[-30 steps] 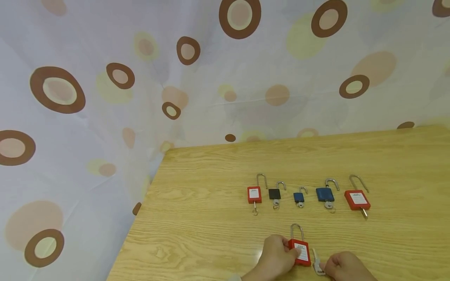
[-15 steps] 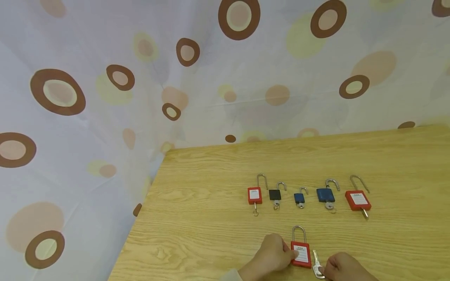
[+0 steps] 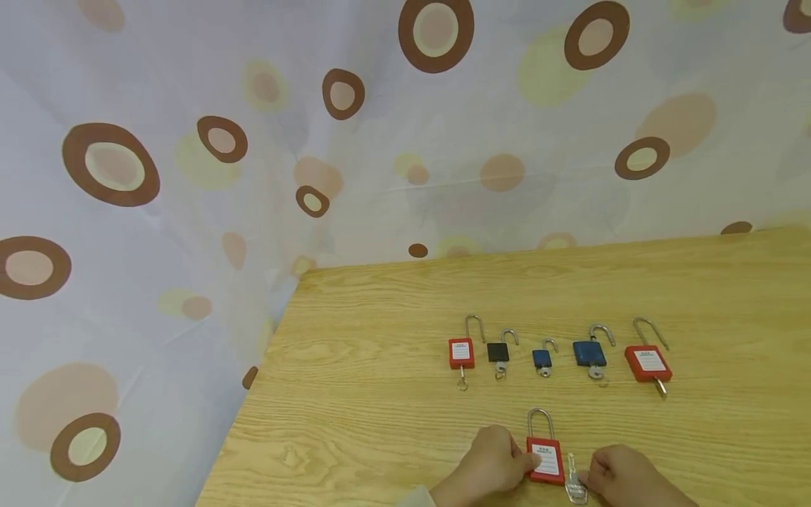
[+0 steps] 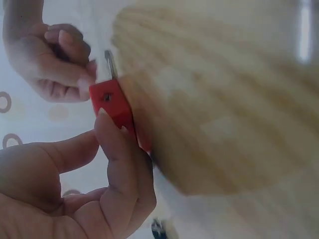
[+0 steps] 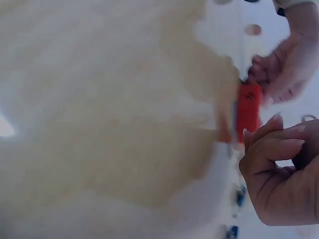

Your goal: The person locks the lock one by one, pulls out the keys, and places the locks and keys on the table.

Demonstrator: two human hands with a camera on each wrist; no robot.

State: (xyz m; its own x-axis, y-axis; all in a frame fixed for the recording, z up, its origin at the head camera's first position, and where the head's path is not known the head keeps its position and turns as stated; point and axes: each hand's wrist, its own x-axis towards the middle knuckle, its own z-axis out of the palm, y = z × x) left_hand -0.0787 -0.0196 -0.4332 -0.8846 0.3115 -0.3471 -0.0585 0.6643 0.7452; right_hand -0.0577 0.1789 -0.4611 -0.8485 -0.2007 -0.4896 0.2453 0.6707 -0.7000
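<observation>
In the head view a red padlock point(image 3: 545, 461) with a white label lies near the front of the table, its long shackle pointing away. My left hand point(image 3: 491, 461) grips its left side, thumb over the label; the left wrist view shows a keyhole in the padlock's point(image 4: 112, 102) end face. Just right of the padlock is a silver key point(image 3: 575, 482), blade pointing away. My right hand point(image 3: 627, 475) pinches the key's head from the right, fingers curled. In the right wrist view that hand point(image 5: 279, 169) mostly hides the key.
Farther back lies a row of padlocks with raised shackles and keys in them: a red one point(image 3: 461, 353), a black one point(image 3: 498, 352), a small blue one point(image 3: 541, 358), a larger blue one point(image 3: 589, 353) and another red one point(image 3: 648, 362). A patterned curtain point(image 3: 380, 141) borders the wooden table point(image 3: 355, 338).
The held padlock has shifted slightly right and toward the person, with the left thumb staying on its label. The key's face has turned and catches more light. The back row stays put.
</observation>
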